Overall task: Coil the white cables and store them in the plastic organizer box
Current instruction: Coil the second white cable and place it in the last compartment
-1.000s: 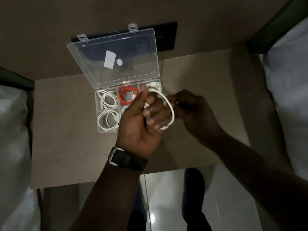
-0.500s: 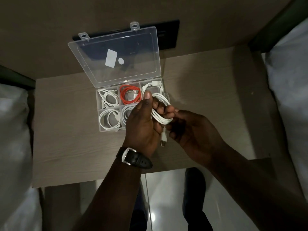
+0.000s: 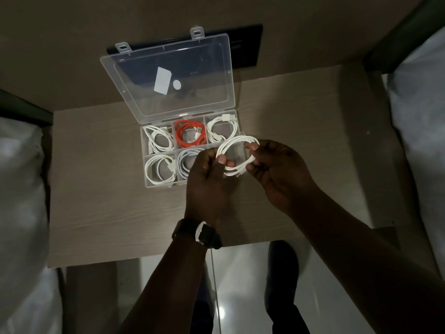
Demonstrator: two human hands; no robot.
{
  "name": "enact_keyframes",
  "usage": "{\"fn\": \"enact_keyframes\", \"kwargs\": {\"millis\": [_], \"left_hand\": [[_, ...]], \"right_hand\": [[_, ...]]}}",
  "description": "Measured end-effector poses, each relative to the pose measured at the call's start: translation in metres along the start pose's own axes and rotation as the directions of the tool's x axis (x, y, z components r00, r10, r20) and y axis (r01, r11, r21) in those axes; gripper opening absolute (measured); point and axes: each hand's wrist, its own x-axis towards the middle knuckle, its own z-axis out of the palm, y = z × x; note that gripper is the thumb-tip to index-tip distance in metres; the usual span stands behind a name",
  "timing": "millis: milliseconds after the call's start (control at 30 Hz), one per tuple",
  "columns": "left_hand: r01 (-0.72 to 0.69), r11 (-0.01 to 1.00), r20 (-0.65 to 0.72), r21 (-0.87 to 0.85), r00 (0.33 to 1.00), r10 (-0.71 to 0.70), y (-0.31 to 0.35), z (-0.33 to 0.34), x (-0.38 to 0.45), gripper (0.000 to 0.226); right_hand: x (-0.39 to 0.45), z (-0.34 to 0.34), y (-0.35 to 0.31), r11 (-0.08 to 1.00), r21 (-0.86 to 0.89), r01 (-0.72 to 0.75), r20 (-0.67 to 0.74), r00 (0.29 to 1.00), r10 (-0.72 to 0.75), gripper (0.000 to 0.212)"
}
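White cable [image 3: 237, 155] now forms a finished flat coil, held just above the near-right compartment of the organizer box [image 3: 192, 150], the only one without a cable. Left hand [image 3: 208, 179] fingers pinch its left side; right hand [image 3: 277, 169] fingers pinch its right. Half a second earlier a plug end dangled loose below the coil; now it is tucked in. Judged ready to drop in.

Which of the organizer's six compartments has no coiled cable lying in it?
The near right compartment, under the held white coil. The other five each hold a coil: four white, plus the orange one at far middle.
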Motion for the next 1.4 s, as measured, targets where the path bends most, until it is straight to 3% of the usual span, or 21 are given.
{"fn": "enact_keyframes", "kwargs": {"millis": [67, 300, 500, 600, 767, 867, 967, 1133, 1200, 1300, 1333, 1400], "left_hand": [[-0.045, 0.992, -0.015, 0.117, 0.999, 0.047, -0.001, -0.003, 0.007, 0.015], [0.16, 0.986, -0.244, 0.051, 0.959, -0.143, -0.001, -0.001, 0.026, 0.011], [0.106, 0.97, -0.3, 0.218, 0.953, -0.037, -0.005, 0.0, 0.025, 0.01], [0.079, 0.957, -0.309, 0.278, 0.951, 0.011, -0.011, -0.002, 0.026, 0.011], [-0.053, 0.927, -0.242, 0.372, 0.958, 0.152, -0.015, -0.007, 0.028, 0.01], [-0.158, 0.83, -0.183, 0.535, 0.937, 0.297, -0.017, -0.009, 0.028, 0.011], [-0.201, 0.756, -0.106, 0.623, 0.936, 0.336, -0.022, -0.011, 0.024, 0.016], [-0.282, 0.749, -0.05, 0.599, 0.921, 0.387, -0.029, -0.013, 0.015, 0.029], [-0.311, 0.696, 0.01, 0.647, 0.916, 0.4, -0.028, -0.012, 0.017, 0.032], [-0.231, 0.762, -0.013, 0.606, 0.954, 0.3, -0.019, -0.006, 0.022, 0.025], [-0.221, 0.737, 0.021, 0.639, 0.963, 0.27, -0.016, -0.006, 0.022, 0.027], [-0.273, 0.524, 0.17, 0.807, 0.957, 0.237, -0.014, -0.008, 0.017, 0.04]], "right_hand": [[0.007, 0.003, 0.003, 0.999, -0.025, 0.047, -0.007, 0.999, -0.047, 0.015], [0.021, 0.009, 0.02, 0.977, -0.121, 0.173, -0.085, 0.979, -0.184, 0.016], [0.022, 0.004, 0.031, 0.949, -0.223, 0.223, -0.134, 0.957, -0.256, 0.015], [0.026, 0.004, 0.033, 0.875, -0.406, 0.264, -0.143, 0.927, -0.346, 0.016], [0.027, 0.002, 0.037, 0.642, -0.676, 0.362, -0.028, 0.858, -0.513, 0.016], [0.025, -0.003, 0.038, 0.358, -0.823, 0.442, 0.15, 0.775, -0.614, 0.021], [0.025, -0.009, 0.036, 0.062, -0.884, 0.464, 0.338, 0.724, -0.602, 0.026], [0.024, -0.014, 0.038, -0.332, -0.823, 0.462, 0.568, 0.681, -0.461, 0.028], [0.025, -0.013, 0.038, -0.429, -0.813, 0.394, 0.561, 0.728, -0.395, 0.03], [0.027, -0.009, 0.034, -0.492, -0.797, 0.35, 0.54, 0.777, -0.323, 0.041], [0.027, -0.008, 0.033, -0.502, -0.791, 0.349, 0.54, 0.785, -0.305, 0.044], [0.026, -0.009, 0.031, -0.52, -0.78, 0.349, 0.547, 0.784, -0.294, 0.044]]}}
